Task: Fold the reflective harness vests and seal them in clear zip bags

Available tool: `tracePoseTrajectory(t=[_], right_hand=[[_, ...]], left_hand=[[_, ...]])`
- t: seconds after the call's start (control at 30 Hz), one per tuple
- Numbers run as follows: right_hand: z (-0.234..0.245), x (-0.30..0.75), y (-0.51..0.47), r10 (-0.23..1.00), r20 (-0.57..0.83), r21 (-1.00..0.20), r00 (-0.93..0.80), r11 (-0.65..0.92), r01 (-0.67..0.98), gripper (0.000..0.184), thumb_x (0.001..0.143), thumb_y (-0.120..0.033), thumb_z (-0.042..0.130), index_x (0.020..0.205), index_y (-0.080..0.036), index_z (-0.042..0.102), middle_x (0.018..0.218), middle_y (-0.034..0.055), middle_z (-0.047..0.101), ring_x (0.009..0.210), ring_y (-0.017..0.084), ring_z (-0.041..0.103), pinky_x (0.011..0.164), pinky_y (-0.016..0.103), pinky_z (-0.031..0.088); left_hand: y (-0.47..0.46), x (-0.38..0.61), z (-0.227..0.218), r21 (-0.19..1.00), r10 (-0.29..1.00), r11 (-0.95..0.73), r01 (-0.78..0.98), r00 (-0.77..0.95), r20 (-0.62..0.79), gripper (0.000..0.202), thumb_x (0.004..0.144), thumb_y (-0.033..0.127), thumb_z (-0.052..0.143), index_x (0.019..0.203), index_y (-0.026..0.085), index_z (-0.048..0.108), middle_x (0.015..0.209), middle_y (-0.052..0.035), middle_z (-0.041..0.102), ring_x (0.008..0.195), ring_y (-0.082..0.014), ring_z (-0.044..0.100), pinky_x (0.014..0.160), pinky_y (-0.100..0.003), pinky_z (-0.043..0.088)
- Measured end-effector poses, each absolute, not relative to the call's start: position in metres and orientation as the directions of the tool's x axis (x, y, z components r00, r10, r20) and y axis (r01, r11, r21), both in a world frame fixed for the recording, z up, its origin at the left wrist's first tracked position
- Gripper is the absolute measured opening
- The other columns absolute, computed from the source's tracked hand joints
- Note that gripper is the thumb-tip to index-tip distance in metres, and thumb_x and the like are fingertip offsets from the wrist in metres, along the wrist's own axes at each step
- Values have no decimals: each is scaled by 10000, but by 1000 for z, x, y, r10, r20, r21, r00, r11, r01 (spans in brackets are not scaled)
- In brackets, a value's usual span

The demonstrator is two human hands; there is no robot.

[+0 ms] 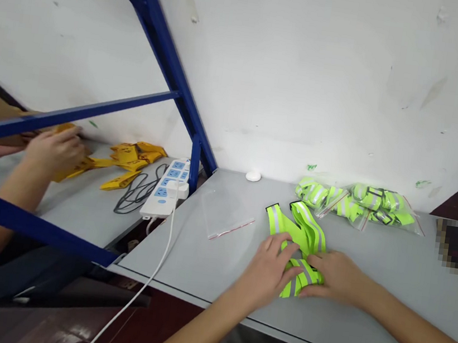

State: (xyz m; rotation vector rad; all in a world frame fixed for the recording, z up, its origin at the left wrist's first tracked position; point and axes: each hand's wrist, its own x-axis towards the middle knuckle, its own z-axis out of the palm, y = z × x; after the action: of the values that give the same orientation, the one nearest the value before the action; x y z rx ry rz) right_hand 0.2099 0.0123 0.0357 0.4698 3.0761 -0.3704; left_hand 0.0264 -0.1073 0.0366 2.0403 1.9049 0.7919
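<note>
A neon yellow-green reflective strap vest (301, 231) with grey bands lies partly folded on the grey table, its two black-tipped strap ends pointing away from me. My left hand (269, 267) grips its left side, the thumb and fingers bent over the folds. From the right, my right hand (335, 275) holds the gathered bands between thumb and fingers. The bundle's middle is partly hidden by my fingers. Left of it, a clear zip bag (227, 216) with a red-lined seal lies flat.
Bagged yellow-green strap vests (360, 203) lie against the wall. A white puck-shaped object (252, 176) sits behind the zip bag. A power strip (167, 189) and its white cable (162, 258) run beside the blue frame (173, 80). Another person's hand (57, 146) handles yellow strips (133, 161) at left.
</note>
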Motion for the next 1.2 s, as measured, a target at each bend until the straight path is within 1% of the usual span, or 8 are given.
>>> tracePoseTrajectory(t=[0.23, 0.37, 0.53, 0.63, 0.73, 0.83, 1.03, 1.2], right_hand=[[39, 210, 4, 223, -25, -241, -974, 945, 222, 623, 783, -777, 493, 934, -184, 612, 810, 52, 689, 716, 229, 652, 696, 332, 435], [44, 206, -1, 222, -57, -169, -973, 959, 228, 515, 953, -616, 351, 964, -165, 599, 810, 71, 690, 690, 214, 643, 675, 319, 414], [42, 199, -3, 242, -56, -136, -969, 959, 247, 410, 1039, -387, 252, 909, -184, 584, 744, 38, 693, 637, 183, 648, 604, 294, 370], [35, 196, -1, 241, -39, -134, -970, 961, 244, 387, 1040, -358, 261, 937, -188, 593, 747, 39, 701, 653, 187, 663, 593, 292, 373], [29, 194, -2, 252, -25, -155, -967, 955, 253, 344, 1026, -355, 310, 964, -171, 594, 774, 57, 704, 648, 208, 668, 584, 305, 401], [26, 198, -4, 324, 30, -228, -946, 923, 309, 326, 1009, -362, 353, 1120, -129, 552, 852, 93, 712, 688, 236, 680, 606, 333, 458], [25, 238, 1, 299, 293, -230, -908, 944, 236, 563, 928, -477, 513, 1354, -123, 417, 1387, 215, 494, 1261, 326, 481, 988, 482, 431], [17, 262, 3, 205, 305, -151, -930, 975, 165, 604, 852, -471, 643, 1317, -132, 460, 1250, 182, 590, 1138, 299, 552, 962, 483, 455]], left_hand=[[-75, -7, 28, 224, 991, 53, 973, -24, -132, 581, 993, 496, 297, 1503, 219, 262, 1595, -107, 172, 1458, -389, 93, 1119, -661, 153], [-38, -12, 26, 160, 985, 44, 986, -16, -174, 565, 1003, 428, 285, 1517, 201, 225, 1594, -73, 149, 1460, -379, 94, 1125, -635, 180], [-47, -3, 49, 175, 995, 13, 984, 4, -96, 448, 1017, 348, 268, 1410, 212, 435, 1493, -91, 416, 1377, -322, 370, 1115, -610, 227], [-86, 13, 61, 253, 994, -60, 966, 36, 100, 415, 1013, 388, 309, 1300, 184, 529, 1285, -119, 611, 1183, -290, 547, 1050, -540, 356], [-122, 32, 53, 381, 953, -297, 875, 249, 172, 597, 906, 512, 541, 1387, 184, 404, 1273, -130, 592, 1141, -272, 564, 968, -428, 478], [-136, 41, 32, 321, 934, -323, 890, 246, 258, 598, 883, 471, 598, 1349, 145, 412, 1260, -167, 585, 1161, -295, 566, 970, -446, 500], [-130, 40, 18, 165, 895, -345, 924, 272, 353, 455, 921, 361, 572, 1277, 97, 467, 1209, -179, 624, 1143, -300, 588, 964, -456, 513], [-129, 41, 22, 166, 869, -368, 915, 275, 413, 320, 942, 311, 542, 1175, 91, 534, 1074, -145, 675, 971, -260, 645, 870, -421, 538]])
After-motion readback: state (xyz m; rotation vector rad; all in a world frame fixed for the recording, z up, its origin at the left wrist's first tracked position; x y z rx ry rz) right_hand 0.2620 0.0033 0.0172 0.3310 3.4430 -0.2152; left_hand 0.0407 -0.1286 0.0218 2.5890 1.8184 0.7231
